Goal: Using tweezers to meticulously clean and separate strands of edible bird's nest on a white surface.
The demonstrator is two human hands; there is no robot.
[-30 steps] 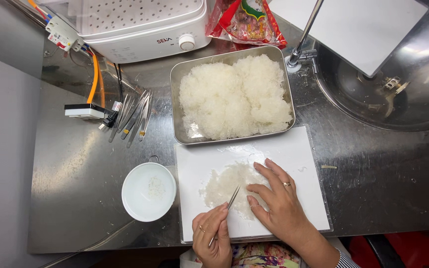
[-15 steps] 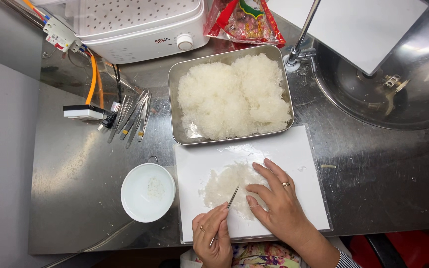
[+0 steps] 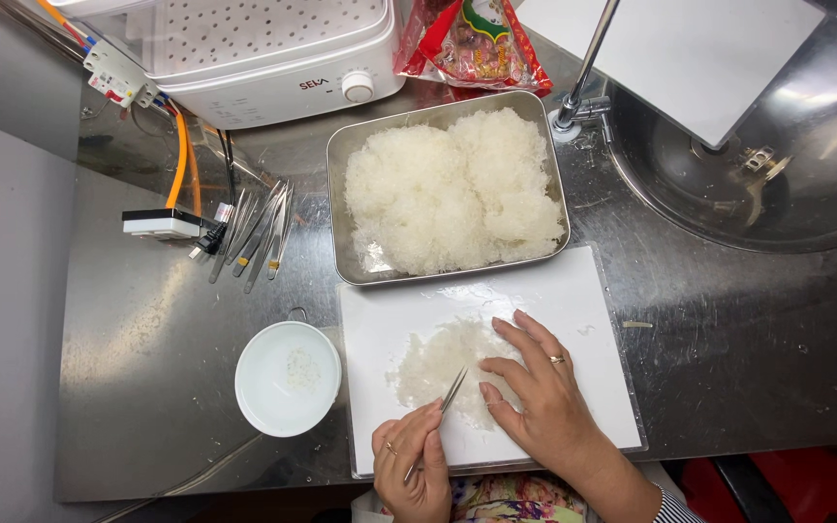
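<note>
Head view: left hand (image 3: 417, 465) pinching tweezers (image 3: 438, 416)

there is one view only, from a camera worn on the person's head, looking almost straight down at the steel desk (image 3: 128, 387). it sits fairly high, so the whole work area fits in: the white board (image 3: 583, 300) lies low in the middle, the metal tray (image 3: 341, 155) above it, the white appliance (image 3: 273, 58) at the top edge and the round sink (image 3: 825, 213) at the upper right. the person's body is at the bottom edge, and both hands enter from there. no second view shares the scene.
</note>
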